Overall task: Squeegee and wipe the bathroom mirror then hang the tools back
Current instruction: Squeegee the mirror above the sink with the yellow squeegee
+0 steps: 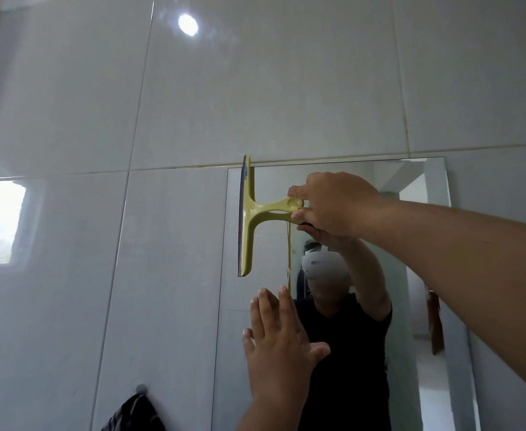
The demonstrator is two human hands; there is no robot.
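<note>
Squeegee [246, 219]: You hold the yellow-green squeegee up at the top left corner of the mirror [411, 275]. Its long blade bar stands straight up and down. The dark rubber edge faces left, right by the mirror's left edge.

Handle: It sticks out to the right from the middle of the bar, straight into your right hand [333, 203].

Right hand grip: Your fingers are closed tight around the end of the handle. A thin yellow cord [289, 259] hangs down from there.

Left hand [279, 343]: It is open and flat, fingers spread, with nothing in it. It is just below the squeegee, over the glass. I cannot tell if it touches the mirror.

Key relation: The blade lies to the left of your right hand grip. Because the bar is upright, I think a sideways pull to the right would sweep the widest strip of glass.

Nearer hand: Your right hand is the 1 on the tool.

Cloth [134, 413]: A dark cloth hangs from a hook [141, 388] on the tile wall [68, 119], low and left of the mirror, well apart from both hands.
</note>
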